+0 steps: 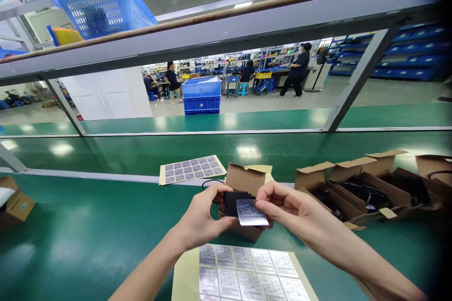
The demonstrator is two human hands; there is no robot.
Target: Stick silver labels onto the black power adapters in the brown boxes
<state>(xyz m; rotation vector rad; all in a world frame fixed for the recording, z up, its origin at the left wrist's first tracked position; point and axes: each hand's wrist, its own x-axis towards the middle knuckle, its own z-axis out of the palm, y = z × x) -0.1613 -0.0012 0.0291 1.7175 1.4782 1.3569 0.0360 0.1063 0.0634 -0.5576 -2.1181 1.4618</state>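
Note:
My left hand (206, 216) grips a black power adapter (231, 203) between thumb and fingers, with a thin black cable looping behind it. A silver printed label (251, 212) is pinched at its right edge by my right hand (282, 203). The label overlaps the adapter's right side; whether it touches the surface I cannot tell. Just beyond and below both hands stands an open cardboard box (245, 178), partly hidden by them. Nearest to me, a sheet of silver labels (243, 273) on yellowish backing lies on the green bench.
Another label sheet (192, 168) lies farther back. Several open cardboard boxes (367, 188) with black cables stand at the right. One box (17, 204) sits at the far left. A blue basket (106, 9) rests on the overhead shelf. People stand and sit in the background.

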